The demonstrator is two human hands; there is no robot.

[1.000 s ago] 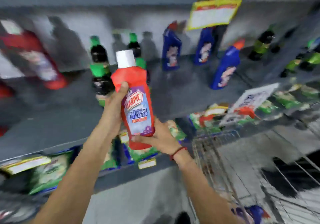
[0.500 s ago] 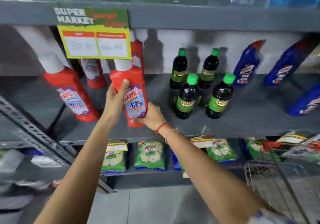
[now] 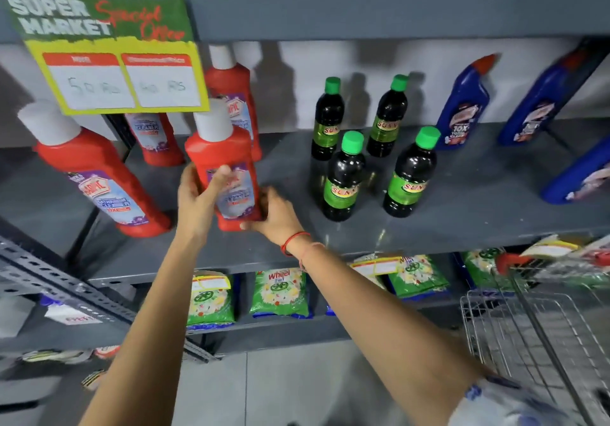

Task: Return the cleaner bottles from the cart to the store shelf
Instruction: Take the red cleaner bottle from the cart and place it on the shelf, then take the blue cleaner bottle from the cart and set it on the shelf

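A red cleaner bottle (image 3: pixel 220 151) with a white cap stands upright near the front of the grey shelf (image 3: pixel 462 227). My left hand (image 3: pixel 198 196) wraps its left side, thumb across the label. My right hand (image 3: pixel 275 216) grips its base from the right. Three more red bottles are around it: one (image 3: pixel 95 174) to the left, one (image 3: pixel 155 138) behind the price sign, one (image 3: pixel 232 87) directly behind. The wire cart (image 3: pixel 528 320) is at the lower right; its contents are out of view.
Several dark bottles with green caps (image 3: pixel 346 174) stand just right of the held bottle. Blue bottles (image 3: pixel 462 108) line the shelf's right end. A yellow price sign (image 3: pixel 115 75) hangs from the shelf above. Green packets (image 3: pixel 280 293) fill the lower shelf. A slotted metal upright (image 3: pixel 66 290) slants at the left.
Both hands carried the red bottle from in front of me up to the shelf among the other red bottles. My view turned left along the shelf and moved closer.
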